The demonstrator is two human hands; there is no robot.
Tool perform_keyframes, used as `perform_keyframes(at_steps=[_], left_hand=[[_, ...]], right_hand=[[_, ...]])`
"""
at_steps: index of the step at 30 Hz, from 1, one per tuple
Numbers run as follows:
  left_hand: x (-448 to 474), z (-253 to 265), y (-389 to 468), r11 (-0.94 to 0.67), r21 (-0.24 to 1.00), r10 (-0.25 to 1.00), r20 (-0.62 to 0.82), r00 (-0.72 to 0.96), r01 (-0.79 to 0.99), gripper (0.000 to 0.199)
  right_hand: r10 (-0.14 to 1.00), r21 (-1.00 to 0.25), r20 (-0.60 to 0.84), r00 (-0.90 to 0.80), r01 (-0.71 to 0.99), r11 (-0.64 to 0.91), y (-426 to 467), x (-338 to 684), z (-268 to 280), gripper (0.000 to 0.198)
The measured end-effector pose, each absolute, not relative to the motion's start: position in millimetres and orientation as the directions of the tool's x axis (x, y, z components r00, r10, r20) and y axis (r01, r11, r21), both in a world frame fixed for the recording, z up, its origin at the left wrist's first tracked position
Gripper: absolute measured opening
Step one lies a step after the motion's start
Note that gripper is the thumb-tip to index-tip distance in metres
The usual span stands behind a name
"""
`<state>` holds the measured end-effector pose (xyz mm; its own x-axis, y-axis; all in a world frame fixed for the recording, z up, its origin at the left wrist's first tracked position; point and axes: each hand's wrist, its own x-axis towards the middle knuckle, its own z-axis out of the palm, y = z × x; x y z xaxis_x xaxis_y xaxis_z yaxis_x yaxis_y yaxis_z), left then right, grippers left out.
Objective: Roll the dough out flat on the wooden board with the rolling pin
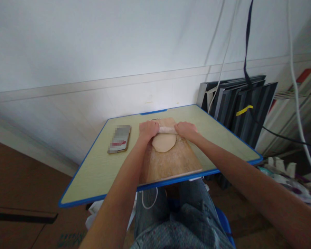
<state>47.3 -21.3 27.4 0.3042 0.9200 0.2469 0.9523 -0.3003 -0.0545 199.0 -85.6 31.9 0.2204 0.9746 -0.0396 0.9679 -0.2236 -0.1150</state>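
Both bare arms reach forward and converge: the left forearm [121,193] rises steeply from the bottom edge of the view, while the right forearm [238,169] comes in from the lower right corner at a shallower slant. The left hand [148,129] and right hand [186,130] are level with each other and a little apart, palms down, backs upward, beyond nearly straight wrists [144,139]. The fingers [155,126] of both appear curled into closed grips, though they are small and partly hidden here.
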Motion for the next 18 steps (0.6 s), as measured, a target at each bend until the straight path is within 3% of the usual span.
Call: perform_keyframes(at_steps=[5,14,18], left_hand=[[45.9,25.9,-19.0,-0.329,-0.058,0.909,0.252,0.333,0.942,0.050],[27.8,21.4,-37.9,-0.434,-0.114,0.841,0.303,0.448,0.893,0.047],[32.5,24.1,-31.3,-0.432,-0.112,0.849,0.285,0.445,0.895,0.046]], right_hand=[[0.970,-0.129,0.057,0.234,0.966,-0.225,-87.0,198.0,28.9,0.045],[0.944,0.002,0.318,0.089,0.996,-0.094,-126.7,178.2,30.4,0.039],[0.938,-0.013,0.328,0.114,0.993,-0.116,-124.1,179.3,27.3,0.040]])
